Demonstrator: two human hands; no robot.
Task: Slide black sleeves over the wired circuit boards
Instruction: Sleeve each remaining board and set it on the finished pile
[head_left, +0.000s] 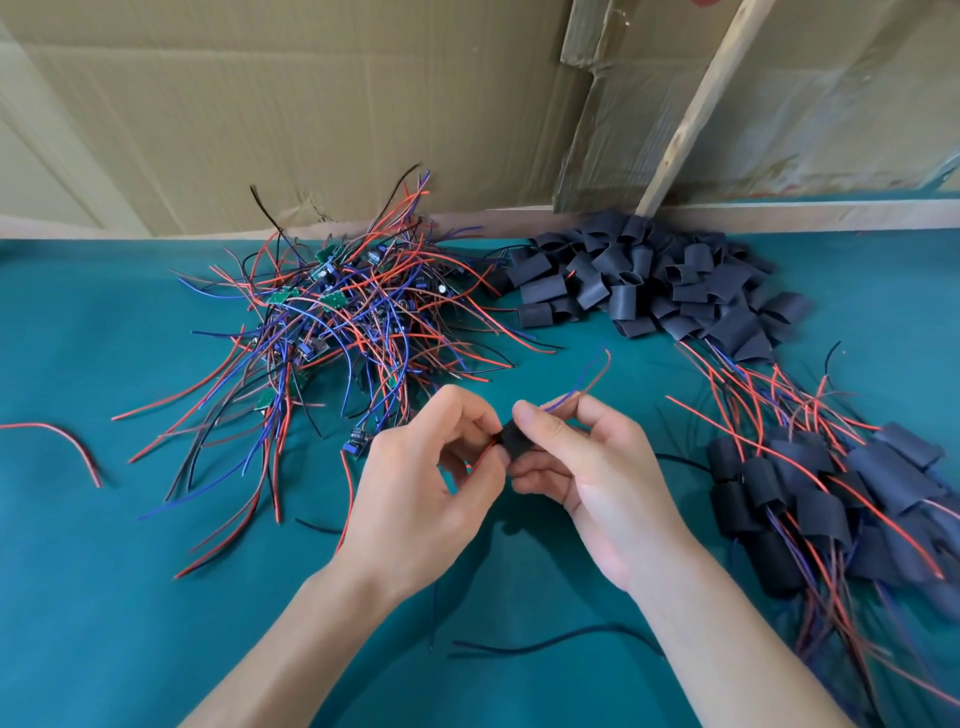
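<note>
A black sleeve sits between my two hands above the teal table. My right hand pinches it between thumb and fingers, and blue and brown wires stick out past that hand. My left hand pinches the red and black wires at the sleeve's left end. The board itself is hidden inside the sleeve or behind my fingers. A tangle of unsleeved wired circuit boards lies at the back left. Loose black sleeves are heaped at the back right.
A pile of sleeved boards with wires lies at the right. A loose red wire lies at the far left and black wires lie near my forearms. Cardboard and a wooden strip stand behind the teal table.
</note>
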